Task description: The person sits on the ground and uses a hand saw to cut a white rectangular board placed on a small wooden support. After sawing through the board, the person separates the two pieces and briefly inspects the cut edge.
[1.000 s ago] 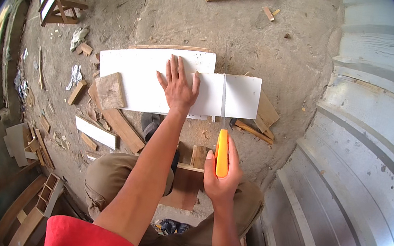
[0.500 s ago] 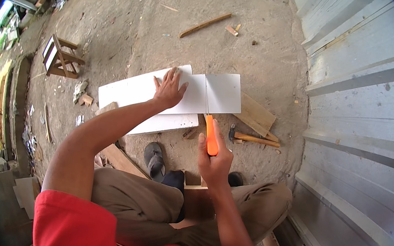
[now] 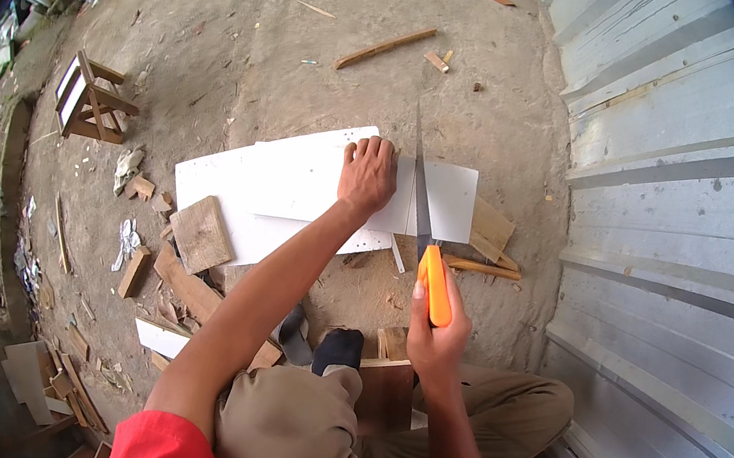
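A white board [image 3: 298, 190] lies across a second white board [image 3: 197, 179], with a thin dark line running across its right part. Near that line my left hand [image 3: 369, 176] bears on the upper board, its fingers curled over at the far edge. My right hand [image 3: 441, 336] grips the orange handle of a handsaw [image 3: 437, 285]. The saw's blade slants over the board just right of the line, its broad side visible and its tip past the far edge. Whether the teeth touch the board, I cannot tell.
Under the boards' right end lie a wood plank [image 3: 489, 229] and a hammer [image 3: 482, 268], partly hidden. A wooden block [image 3: 201, 235] rests on the lower board's left part. A small stool [image 3: 92, 100] stands at left; a corrugated metal wall [image 3: 674, 223] rises at right.
The blade, seen edge-on in the line before, now shows its broad side right of it. My left hand's spread fingers have curled. My left knee has shifted, and the view has moved.
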Available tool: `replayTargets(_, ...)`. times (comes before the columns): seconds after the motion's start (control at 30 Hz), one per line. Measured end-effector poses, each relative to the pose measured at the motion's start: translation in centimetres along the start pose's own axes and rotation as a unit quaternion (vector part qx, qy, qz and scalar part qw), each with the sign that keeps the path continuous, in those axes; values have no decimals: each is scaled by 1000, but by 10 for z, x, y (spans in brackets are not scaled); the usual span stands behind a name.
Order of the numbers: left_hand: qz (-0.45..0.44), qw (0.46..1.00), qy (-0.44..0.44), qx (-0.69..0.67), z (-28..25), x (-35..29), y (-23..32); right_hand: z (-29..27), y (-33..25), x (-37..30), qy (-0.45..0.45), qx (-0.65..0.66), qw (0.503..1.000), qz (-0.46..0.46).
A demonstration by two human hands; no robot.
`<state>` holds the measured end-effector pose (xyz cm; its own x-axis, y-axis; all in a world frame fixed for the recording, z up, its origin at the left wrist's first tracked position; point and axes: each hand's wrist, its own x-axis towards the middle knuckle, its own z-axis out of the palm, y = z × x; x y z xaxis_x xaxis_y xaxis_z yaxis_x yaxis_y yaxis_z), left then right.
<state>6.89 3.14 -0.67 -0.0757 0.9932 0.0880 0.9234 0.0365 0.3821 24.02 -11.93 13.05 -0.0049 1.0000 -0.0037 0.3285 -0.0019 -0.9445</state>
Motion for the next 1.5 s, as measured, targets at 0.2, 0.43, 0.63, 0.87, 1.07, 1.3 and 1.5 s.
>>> replayTargets(0.2, -36, 999, 36, -20, 0, 5, -4, 13, -6, 14, 2, 9, 999, 38)
replayTargets(0.43, -72, 996, 36, -31, -3, 10, -2, 12, 17, 21, -6, 4, 1000, 7)
replayTargets(0.63, -54, 996, 56, -33, 3, 12, -3, -42, 4, 47, -217, -1, 958, 186)
replayTargets(0.87, 76, 995, 58, -23, 3, -4, -33, -41, -60, 116, -258, -19, 946, 197)
replayTargets(1.07, 55, 998, 10, 4, 3, -11, -29, -28, -60, 109, -234, 6, 954, 186)
replayTargets(1.3, 125, 990, -40, 45, -13, -3, -49, -14, -33, 79, -219, -26, 973, 69)
replayTargets(1.5, 80, 994, 18, 77, -3, -17, -47, -8, -24, 67, -238, 6, 964, 121)
